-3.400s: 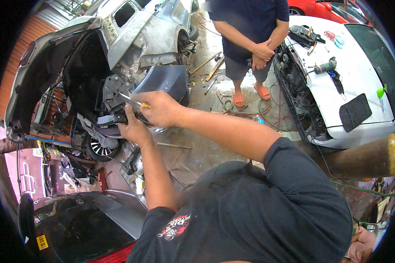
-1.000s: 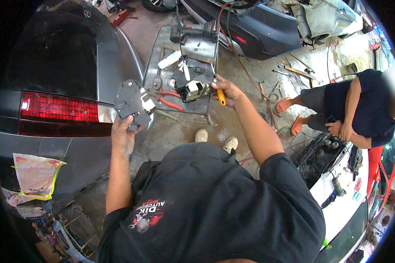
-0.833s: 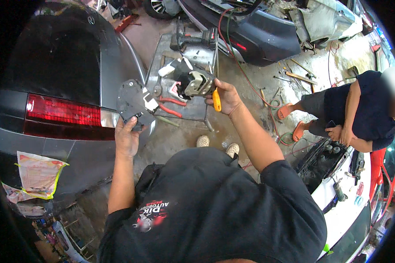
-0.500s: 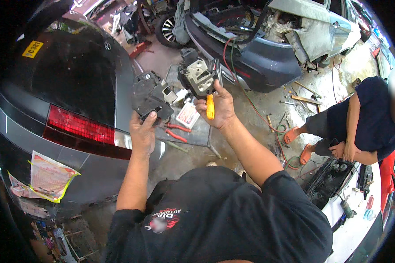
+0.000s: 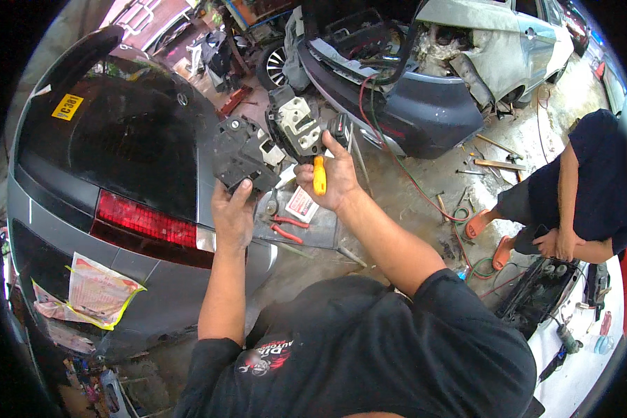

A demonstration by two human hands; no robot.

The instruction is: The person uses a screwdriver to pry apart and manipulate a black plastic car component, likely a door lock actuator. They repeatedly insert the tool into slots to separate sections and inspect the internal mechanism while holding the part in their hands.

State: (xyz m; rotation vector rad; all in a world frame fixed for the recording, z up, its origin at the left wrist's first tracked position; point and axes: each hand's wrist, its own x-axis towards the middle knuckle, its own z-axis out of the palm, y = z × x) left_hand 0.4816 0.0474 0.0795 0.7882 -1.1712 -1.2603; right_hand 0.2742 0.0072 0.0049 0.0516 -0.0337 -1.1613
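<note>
My left hand is closed on a black plastic car door latch, its thumb on the lower casing. Close beside it, my right hand grips a second door latch, whose pale metal plate faces up. The same hand also keeps a screwdriver against its palm; the yellow handle shows, while the shaft is hidden. Both latches are held up side by side over a small grey table. Red-handled pliers and a small white box with red print lie on that table.
A dark car's rear with a red tail light stands close at left. Ahead is a partly stripped car with a dark bumper. Hoses and tools cross the floor at right, near a person in orange sandals.
The latch in my right hand has shifted left and turned slightly, ending nearer the one in my left hand. The whole view has also swung a little.
</note>
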